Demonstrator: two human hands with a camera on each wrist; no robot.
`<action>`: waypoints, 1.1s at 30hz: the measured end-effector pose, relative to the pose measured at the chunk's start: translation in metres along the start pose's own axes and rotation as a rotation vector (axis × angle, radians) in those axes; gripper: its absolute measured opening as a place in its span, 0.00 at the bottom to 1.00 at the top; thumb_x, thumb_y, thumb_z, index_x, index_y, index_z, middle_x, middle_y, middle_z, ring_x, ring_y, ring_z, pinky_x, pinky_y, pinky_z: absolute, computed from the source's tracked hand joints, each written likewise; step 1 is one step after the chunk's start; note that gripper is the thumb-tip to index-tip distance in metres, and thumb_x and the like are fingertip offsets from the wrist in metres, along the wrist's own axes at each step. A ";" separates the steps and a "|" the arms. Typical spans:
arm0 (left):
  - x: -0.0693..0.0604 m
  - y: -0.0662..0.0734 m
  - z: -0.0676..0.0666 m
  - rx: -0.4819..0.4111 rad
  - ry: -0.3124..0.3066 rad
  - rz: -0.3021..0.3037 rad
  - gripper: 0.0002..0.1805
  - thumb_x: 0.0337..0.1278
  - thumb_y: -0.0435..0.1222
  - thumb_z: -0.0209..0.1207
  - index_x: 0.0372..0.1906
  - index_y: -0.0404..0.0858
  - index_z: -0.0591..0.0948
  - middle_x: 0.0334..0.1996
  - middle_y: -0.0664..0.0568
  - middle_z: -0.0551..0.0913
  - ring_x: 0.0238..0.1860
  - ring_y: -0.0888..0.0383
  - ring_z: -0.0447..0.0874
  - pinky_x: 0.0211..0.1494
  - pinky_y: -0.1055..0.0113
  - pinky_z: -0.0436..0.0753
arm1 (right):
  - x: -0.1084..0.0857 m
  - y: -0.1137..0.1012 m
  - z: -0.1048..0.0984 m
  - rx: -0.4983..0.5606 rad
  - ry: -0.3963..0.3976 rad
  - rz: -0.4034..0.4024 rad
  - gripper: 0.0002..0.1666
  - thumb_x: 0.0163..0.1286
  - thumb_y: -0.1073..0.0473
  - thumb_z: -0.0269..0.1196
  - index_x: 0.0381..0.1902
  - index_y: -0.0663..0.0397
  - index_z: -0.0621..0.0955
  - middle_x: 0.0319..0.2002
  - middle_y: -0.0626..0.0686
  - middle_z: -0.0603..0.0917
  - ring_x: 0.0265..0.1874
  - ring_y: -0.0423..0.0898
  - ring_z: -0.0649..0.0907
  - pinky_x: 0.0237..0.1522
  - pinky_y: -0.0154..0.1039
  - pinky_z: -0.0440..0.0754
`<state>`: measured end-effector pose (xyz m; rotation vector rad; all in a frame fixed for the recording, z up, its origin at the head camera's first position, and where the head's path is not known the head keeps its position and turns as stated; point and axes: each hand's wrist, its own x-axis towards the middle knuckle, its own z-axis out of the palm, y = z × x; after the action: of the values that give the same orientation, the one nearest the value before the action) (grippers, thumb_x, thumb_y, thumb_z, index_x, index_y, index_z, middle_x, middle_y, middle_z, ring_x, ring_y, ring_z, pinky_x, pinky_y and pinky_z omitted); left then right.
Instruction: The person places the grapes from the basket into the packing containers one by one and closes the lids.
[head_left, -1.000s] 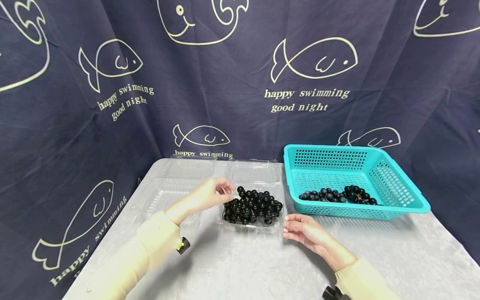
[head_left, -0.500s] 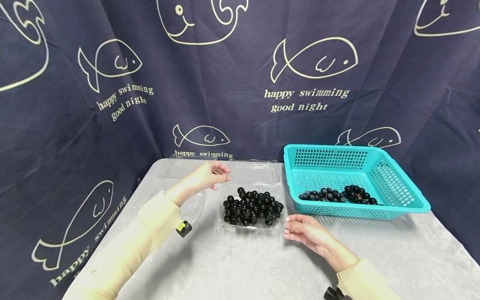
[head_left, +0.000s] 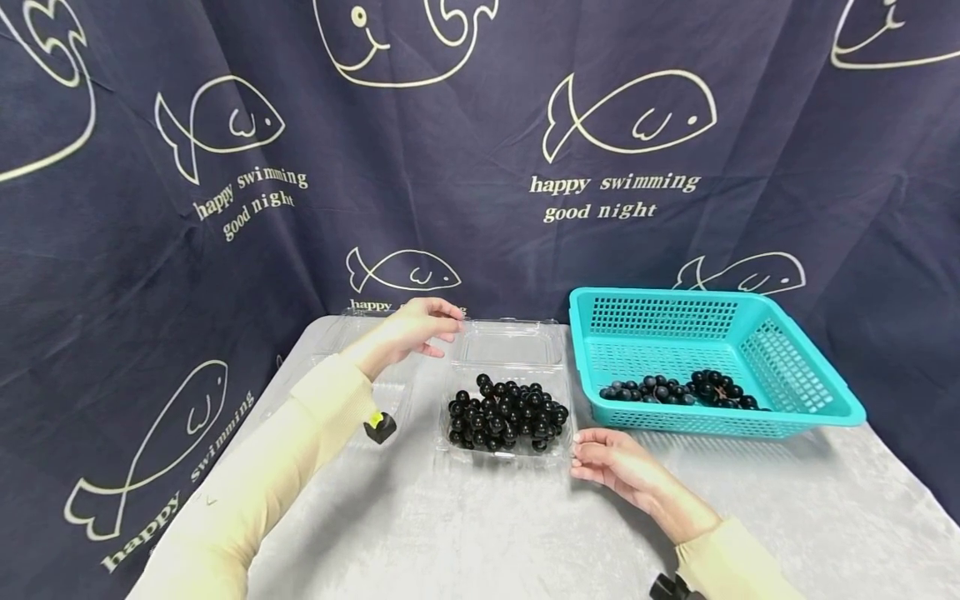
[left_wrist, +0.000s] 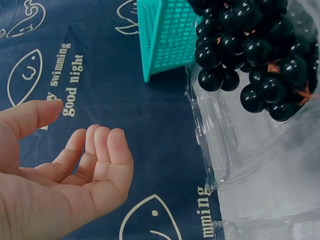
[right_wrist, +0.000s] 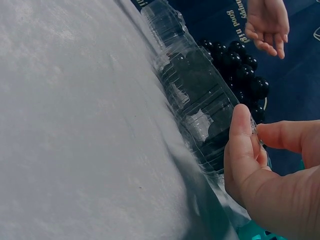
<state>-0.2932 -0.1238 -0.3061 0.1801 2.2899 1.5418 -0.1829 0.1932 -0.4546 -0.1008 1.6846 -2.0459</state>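
Note:
A bunch of black grapes (head_left: 506, 414) fills a clear plastic clamshell container (right_wrist: 200, 125), whose lid (head_left: 510, 343) lies folded back behind it. My right hand (head_left: 622, 468) pinches the container's rim at its near right corner between thumb and fingers, as the right wrist view shows. Raised beside the left edge of that lid, my left hand (head_left: 420, 327) has its fingers loosely bent and holds nothing. Air shows between its thumb and fingertips in the left wrist view, where more of the grapes (left_wrist: 272, 75) appear at the upper right.
A turquoise plastic basket (head_left: 720, 423) with more dark grapes (head_left: 716, 389) stands on the right. Left of the filled container is a second clear container (head_left: 393, 396), partly behind my left arm. Behind the grey table (head_left: 450, 533) hangs a navy curtain (head_left: 480, 167) printed with fish.
My left hand has moved away from the grapes, back and up toward the open lid. The right hand stays at the container's corner.

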 end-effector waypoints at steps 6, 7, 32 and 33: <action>0.009 0.003 -0.002 0.013 0.016 -0.013 0.17 0.59 0.34 0.56 0.53 0.35 0.74 0.57 0.42 0.76 0.50 0.50 0.76 0.47 0.55 0.82 | -0.001 0.000 0.001 0.005 0.004 0.002 0.21 0.64 0.71 0.55 0.52 0.80 0.64 0.36 0.54 0.77 0.33 0.42 0.81 0.46 0.35 0.82; 0.010 0.004 -0.002 0.014 0.020 -0.013 0.18 0.59 0.35 0.56 0.54 0.35 0.73 0.57 0.41 0.75 0.50 0.50 0.76 0.49 0.54 0.82 | -0.001 0.000 0.001 0.006 0.004 0.002 0.21 0.64 0.71 0.55 0.52 0.80 0.64 0.35 0.54 0.77 0.33 0.42 0.81 0.46 0.35 0.82; 0.048 -0.005 -0.016 -0.044 0.099 -0.073 0.21 0.61 0.36 0.55 0.58 0.34 0.71 0.58 0.43 0.76 0.50 0.52 0.74 0.52 0.54 0.80 | 0.000 0.001 0.000 0.003 -0.005 -0.003 0.18 0.64 0.72 0.54 0.49 0.78 0.66 0.35 0.54 0.78 0.33 0.42 0.82 0.46 0.35 0.82; 0.049 -0.006 -0.016 -0.047 0.100 -0.074 0.22 0.61 0.36 0.55 0.59 0.33 0.70 0.59 0.43 0.76 0.50 0.52 0.74 0.52 0.54 0.80 | 0.000 0.001 0.000 0.004 -0.005 -0.004 0.18 0.64 0.72 0.54 0.49 0.78 0.66 0.35 0.54 0.78 0.33 0.42 0.82 0.46 0.35 0.82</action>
<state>-0.3442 -0.1249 -0.3176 0.0061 2.3060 1.5990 -0.1830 0.1929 -0.4553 -0.1086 1.6785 -2.0504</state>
